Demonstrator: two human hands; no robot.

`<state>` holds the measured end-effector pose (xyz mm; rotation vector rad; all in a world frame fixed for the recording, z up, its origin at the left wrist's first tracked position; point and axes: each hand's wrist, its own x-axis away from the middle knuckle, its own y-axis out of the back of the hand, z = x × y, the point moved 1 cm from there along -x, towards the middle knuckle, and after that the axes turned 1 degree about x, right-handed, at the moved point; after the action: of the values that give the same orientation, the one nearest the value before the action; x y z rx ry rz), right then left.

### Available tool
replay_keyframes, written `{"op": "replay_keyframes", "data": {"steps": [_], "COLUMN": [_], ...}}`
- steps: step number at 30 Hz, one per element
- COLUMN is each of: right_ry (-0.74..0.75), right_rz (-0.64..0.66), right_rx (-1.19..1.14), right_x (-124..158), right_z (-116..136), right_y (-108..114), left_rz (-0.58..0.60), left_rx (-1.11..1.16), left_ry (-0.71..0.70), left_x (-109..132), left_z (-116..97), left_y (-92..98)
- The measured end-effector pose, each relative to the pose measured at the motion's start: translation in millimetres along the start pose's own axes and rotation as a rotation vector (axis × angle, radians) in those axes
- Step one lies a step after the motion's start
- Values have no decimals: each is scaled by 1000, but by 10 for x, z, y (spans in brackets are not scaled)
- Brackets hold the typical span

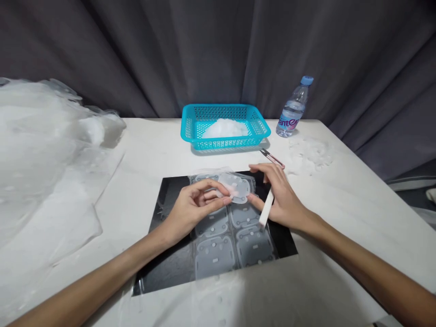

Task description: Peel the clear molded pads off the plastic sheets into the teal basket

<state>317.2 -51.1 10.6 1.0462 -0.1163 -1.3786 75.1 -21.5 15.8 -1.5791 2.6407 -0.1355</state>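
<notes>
Between the thumb and forefinger of my left hand (200,200) is a small translucent, rounded plastic piece (240,190), held up above the sheet. My right hand (277,195) has a white flat-sided stick (266,210) tucked in its grip, pointing down toward me. Its thumb tip is at the right edge of the piece, and its forefinger arches above, apart from it. Below both hands lies a clear sheet (215,259) with rows of similar rounded shapes, partly on a black board (173,268) and running past its front edge.
A blue plastic basket (231,146) at the back holds a heap of whitish pieces (225,128). Right of it stands a water bottle (289,116). Small thread snips (272,159) lie near clear scraps (311,152). Plastic sheets (44,159) are piled at the left.
</notes>
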Motion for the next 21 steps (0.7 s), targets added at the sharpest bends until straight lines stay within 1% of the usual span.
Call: {"op": "replay_keyframes", "data": {"steps": [2, 4, 6, 8, 11, 14, 17, 21], "right_ry": [-174, -285, -352, -389, -404, -372, -316, -256], "right_rz": [102, 171, 166, 121, 84, 84, 63, 41], "right_rx": [-215, -447, -604, -673, -689, -661, -590, -443], "right_x": [-24, -44, -58, -64, -55, -34, -15, 5], "right_z": [-59, -62, -16, 54, 139, 180, 201, 211], "right_y": [-24, -32, -24, -13, -16, -33, -41, -67], "left_rz": [-6, -26, -78, -152, -237, -223, -214, -277], "left_rx": [7, 14, 48, 99, 194, 287, 319, 356], "left_ry": [33, 70, 108, 152, 246, 331, 345, 356], "left_x": [4, 5, -1, -13, -31, -42, -47, -46], "left_z": [-1, -5, -13, -25, -43, -47, -43, -51], "left_y": [-11, -28, -55, -93, -162, -220, -257, -293]}}
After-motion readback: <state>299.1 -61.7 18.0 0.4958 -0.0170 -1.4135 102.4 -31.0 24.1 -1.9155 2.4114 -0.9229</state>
